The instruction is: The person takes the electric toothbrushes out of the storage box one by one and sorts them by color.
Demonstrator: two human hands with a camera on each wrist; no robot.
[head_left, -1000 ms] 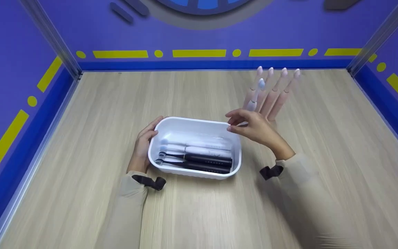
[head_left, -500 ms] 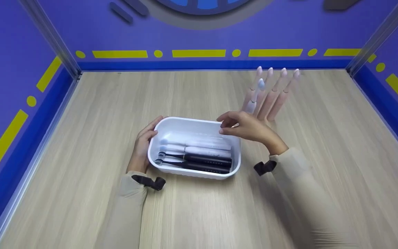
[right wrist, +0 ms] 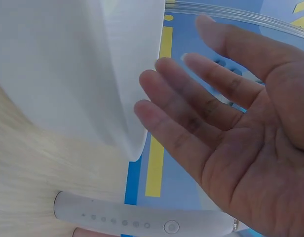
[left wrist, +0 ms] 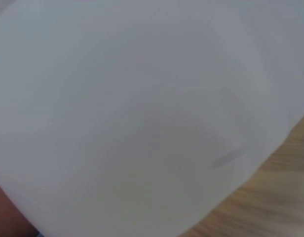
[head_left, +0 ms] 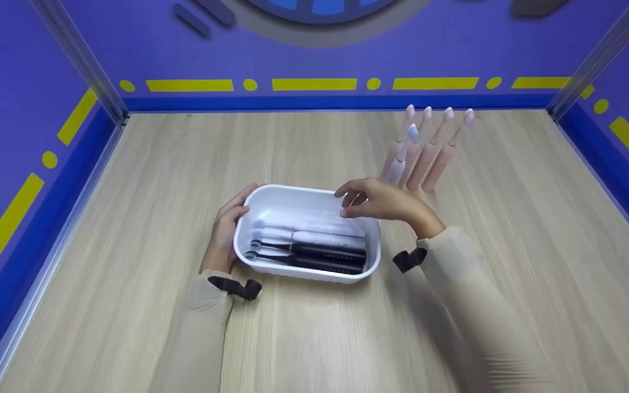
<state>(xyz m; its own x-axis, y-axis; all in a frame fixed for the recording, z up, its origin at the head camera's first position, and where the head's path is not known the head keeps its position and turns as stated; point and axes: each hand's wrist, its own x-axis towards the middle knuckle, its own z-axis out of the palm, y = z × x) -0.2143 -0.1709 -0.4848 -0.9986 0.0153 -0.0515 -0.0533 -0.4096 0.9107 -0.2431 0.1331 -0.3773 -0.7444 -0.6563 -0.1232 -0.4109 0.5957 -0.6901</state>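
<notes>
- I see the left hand [head_left: 226, 229] gripping the left end of the white tub [head_left: 303, 189]; my left wrist view gives mostly blurred outer wall.
- Inside the tub I make out white toothbrushes [head_left: 328, 239] lying on the far side, two black toothbrushes [head_left: 325, 264] nearer.
- The right hand [head_left: 385, 201] hangs over the tub's far right, loosely bent fingers apart from the thumb, holding nothing.
- Beyond it stands a white upright toothbrush [head_left: 396, 172]; only my right wrist view shows its button.
- Four pink toothbrushes [head_left: 439, 168] stand behind, partly covered.
</notes>
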